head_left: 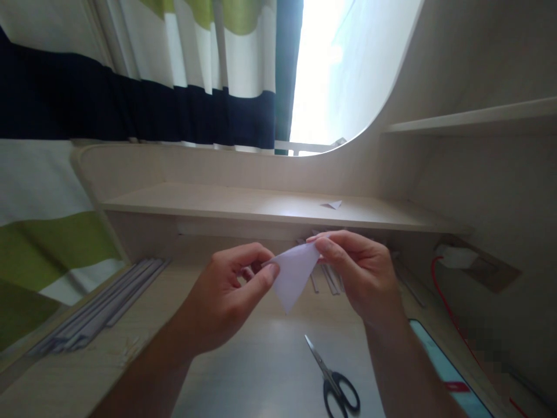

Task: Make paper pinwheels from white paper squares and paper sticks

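A white triangle of folded paper [295, 273] is held up above the desk, one corner pointing down. My left hand [235, 290] pinches its left corner between thumb and fingers. At the upper right corner, my right hand [359, 270] grips it with thumb and forefinger. Below the paper, a pair of scissors [333, 377] with black handles lies on the desk, blades pointing away from me. Neither hand touches the scissors.
Narrow folded paper strips [100, 307] lie at the left; more strips [328, 278] lie behind my right hand. A small folded paper piece [334, 204] sits on the shelf [243, 200]. A phone-like screen [448, 366] and a red cable [452, 313] are at the right.
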A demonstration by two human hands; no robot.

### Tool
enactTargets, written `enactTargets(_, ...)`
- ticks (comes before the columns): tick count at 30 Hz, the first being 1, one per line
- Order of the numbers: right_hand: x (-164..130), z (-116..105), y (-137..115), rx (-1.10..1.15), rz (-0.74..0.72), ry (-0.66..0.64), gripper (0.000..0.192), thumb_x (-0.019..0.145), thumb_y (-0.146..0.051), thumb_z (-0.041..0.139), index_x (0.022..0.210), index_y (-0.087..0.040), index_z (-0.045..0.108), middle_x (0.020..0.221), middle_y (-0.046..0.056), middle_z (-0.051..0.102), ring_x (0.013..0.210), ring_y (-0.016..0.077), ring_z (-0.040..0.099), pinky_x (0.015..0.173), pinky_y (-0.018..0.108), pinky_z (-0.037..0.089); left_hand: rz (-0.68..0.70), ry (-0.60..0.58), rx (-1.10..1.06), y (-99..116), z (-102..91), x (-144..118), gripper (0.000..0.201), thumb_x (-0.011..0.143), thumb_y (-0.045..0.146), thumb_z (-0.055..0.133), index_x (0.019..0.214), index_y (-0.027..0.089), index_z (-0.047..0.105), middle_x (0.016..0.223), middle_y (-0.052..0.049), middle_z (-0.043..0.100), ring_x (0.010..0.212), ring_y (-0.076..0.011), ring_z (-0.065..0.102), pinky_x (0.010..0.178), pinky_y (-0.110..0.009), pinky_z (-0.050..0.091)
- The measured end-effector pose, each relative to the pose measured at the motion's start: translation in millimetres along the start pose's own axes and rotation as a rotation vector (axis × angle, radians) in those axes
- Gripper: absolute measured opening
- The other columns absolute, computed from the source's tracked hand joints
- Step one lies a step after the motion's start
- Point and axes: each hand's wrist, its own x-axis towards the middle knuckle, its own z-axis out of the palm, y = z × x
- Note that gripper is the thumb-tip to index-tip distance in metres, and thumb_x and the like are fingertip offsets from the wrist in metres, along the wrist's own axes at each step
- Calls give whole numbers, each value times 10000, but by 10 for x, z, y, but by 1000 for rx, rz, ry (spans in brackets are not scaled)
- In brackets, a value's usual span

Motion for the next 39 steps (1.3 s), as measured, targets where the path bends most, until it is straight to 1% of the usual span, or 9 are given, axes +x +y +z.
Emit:
enactTargets(3, 2, 12, -3, -29, 22, -92, 163, 950, -355, 746, 905, -216, 819, 801, -7, 752, 713, 102, 640, 642, 189, 491, 1, -9, -36, -2, 4, -7, 239, 973, 375, 622, 841, 199, 715, 739, 7, 632, 680, -136, 541, 585, -242, 397)
enactTargets(6, 2, 15, -4, -57, 15, -69, 235, 966, -364, 725, 819, -196, 799, 699, -24, 683, 655, 87, 584, 604, 183, 456, 10, -13, -82, -17, -1, -5, 235, 973, 364, 632, 831, 194, 710, 726, 13, 607, 671, -126, 521, 588, -235, 388)
enactTargets(11, 8, 6, 12, 2, 100, -253, 293, 988, -427, 676, 911, -178, 811, 828, 33, 756, 747, 154, 663, 689, 253, 532, 25, 4, -207, -36, -25, 10, 223, 959, 328, 656, 793, 188, 703, 698, 19, 576, 664, -115, 513, 598, -224, 383)
enactTargets(15, 5, 21, 32, -5, 74, -217, 312, 987, -427, 674, 869, -164, 793, 795, 35, 735, 729, 156, 640, 667, 259, 501, 19, 30, -273, -62, -30, 22, 213, 953, 334, 676, 800, 191, 715, 683, 21, 572, 652, -111, 499, 596, -226, 379)
enactTargets(19, 9, 38, 52, 30, 106, -385, 333, 1013, -428, 636, 880, -158, 778, 820, 31, 736, 743, 143, 639, 683, 246, 488, 21, 109, -314, -97, -25, 35, 229, 950, 336, 689, 779, 186, 711, 664, 15, 587, 642, -116, 507, 612, -240, 397)
enactTargets(24, 2, 71, 80, 27, 110, -324, 342, 1006, -431, 646, 843, -156, 767, 774, 19, 718, 693, 130, 616, 645, 238, 468, 18, 169, -393, -123, -16, 49, 192, 930, 322, 720, 799, 181, 721, 653, 12, 615, 626, -121, 530, 605, -245, 423)
enactTargets(28, -1, 106, 81, 16, 139, -428, 349, 1013, -442, 629, 917, -148, 791, 879, 68, 773, 801, 175, 688, 739, 279, 517, 38, 215, -426, -123, -9, 69, 179, 934, 305, 710, 807, 180, 728, 641, 11, 632, 617, -125, 549, 603, -246, 443)
enactTargets(32, 2, 125, 66, -6, 134, -419, 341, 1016, -432, 627, 922, -152, 797, 897, 76, 796, 839, 182, 723, 793, 289, 546, 32, 256, -449, -134, -5, 83, 163, 925, 293, 719, 807, 182, 724, 628, 17, 631, 597, -124, 552, 582, -242, 456)
enactTargets(39, -11, 105, 22, -74, 112, -471, 342, 1025, -404, 618, 874, -156, 799, 864, 57, 808, 809, 159, 737, 774, 260, 545, 46, 324, -484, -195, -21, 111, 137, 926, 279, 718, 827, 185, 722, 620, 18, 645, 580, -121, 568, 561, -228, 464)
